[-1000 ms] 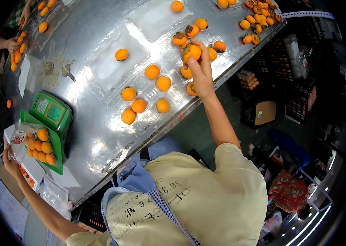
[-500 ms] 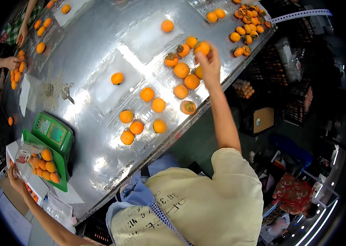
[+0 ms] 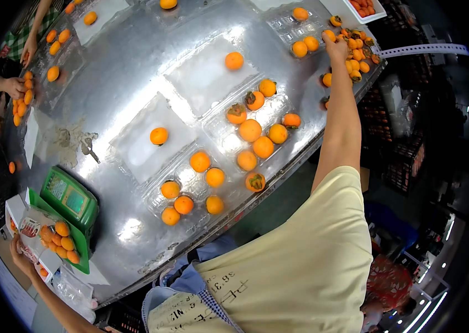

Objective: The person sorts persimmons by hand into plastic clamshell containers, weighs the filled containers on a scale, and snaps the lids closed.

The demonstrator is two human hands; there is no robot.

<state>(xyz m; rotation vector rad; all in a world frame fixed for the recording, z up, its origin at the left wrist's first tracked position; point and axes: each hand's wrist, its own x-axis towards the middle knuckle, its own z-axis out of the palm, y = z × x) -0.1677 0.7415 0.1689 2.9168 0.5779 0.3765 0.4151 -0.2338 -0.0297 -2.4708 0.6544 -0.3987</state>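
My right hand [image 3: 335,49] reaches to the far right of the metal table, its fingers closed around a persimmon [image 3: 329,35] beside a heap of persimmons [image 3: 355,50]. My left hand [image 3: 21,256] is at the lower left, its fingers curled at the edge of a clear plastic bag [image 3: 33,225]; they are partly hidden. That bag holds several persimmons [image 3: 63,242] and lies on the tray of a green scale [image 3: 67,195]. In the middle, clear moulded trays [image 3: 207,125] hold several persimmons, some with the calyx up.
Single persimmons lie on white sheets [image 3: 193,77] across the table [image 3: 129,72]. A white box of orange fruit [image 3: 369,15] stands at the far right. At upper left, another person's hands [image 3: 14,87] are among persimmons. Dark crates [image 3: 404,144] stand below the table edge.
My right hand has left the middle tray and moved right to the heap. A persimmon now sits at the tray's right end. My left hand stays by the bag.
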